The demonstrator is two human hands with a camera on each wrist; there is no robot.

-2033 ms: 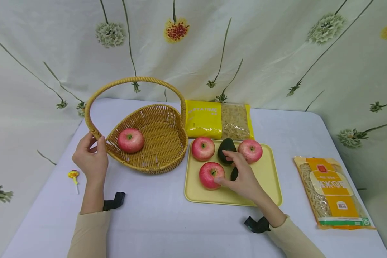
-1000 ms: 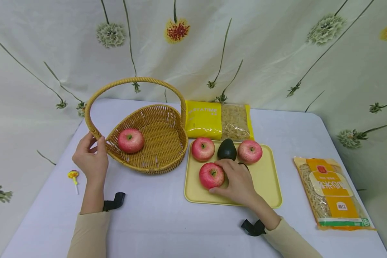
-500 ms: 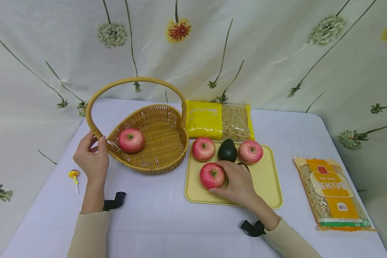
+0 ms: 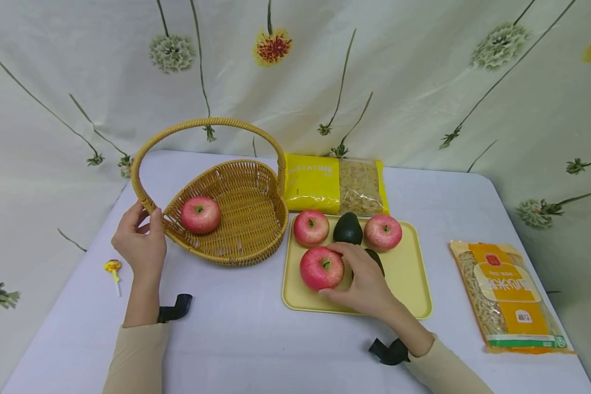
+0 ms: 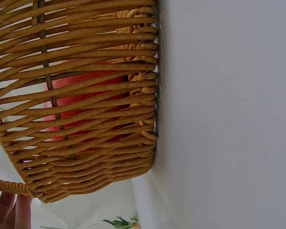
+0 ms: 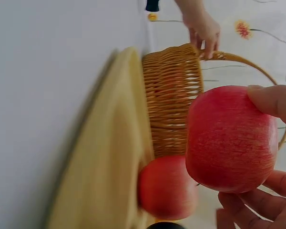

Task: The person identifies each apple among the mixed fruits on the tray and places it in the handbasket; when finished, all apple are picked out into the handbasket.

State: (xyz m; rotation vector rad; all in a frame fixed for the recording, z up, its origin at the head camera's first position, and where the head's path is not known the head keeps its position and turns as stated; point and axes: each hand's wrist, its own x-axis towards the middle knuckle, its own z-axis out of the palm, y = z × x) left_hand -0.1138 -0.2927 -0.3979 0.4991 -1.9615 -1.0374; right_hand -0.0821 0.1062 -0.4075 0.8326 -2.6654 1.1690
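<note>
My left hand (image 4: pixel 140 235) grips the lower left end of the arched handle (image 4: pixel 145 194) of a wicker basket (image 4: pixel 246 219). Inside that basket lies one red apple (image 4: pixel 200 214), partly seen through the weave in the left wrist view. Over the yellow tray (image 4: pixel 409 279), my right hand (image 4: pixel 366 282) pinches another apple (image 4: pixel 321 268) between thumb and fingers. The right wrist view shows this held apple (image 6: pixel 231 138) raised above the tray. Two more apples, one left (image 4: pixel 310 227) and one right (image 4: pixel 382 232), flank a dark avocado (image 4: pixel 347 229) on the tray. A second avocado (image 4: pixel 376 260) is mostly hidden behind my right hand.
A yellow pasta bag (image 4: pixel 332 184) lies behind the tray, close to the basket's right side. Another bag, orange and clear (image 4: pixel 509 295), is at the table's right edge. A lollipop (image 4: pixel 113 268) lies left of my left forearm. A flowered cloth hangs behind the table.
My right hand came in from the avocados to the front apple, took hold of it and lifted it slightly. The left hand stays on the basket handle.
</note>
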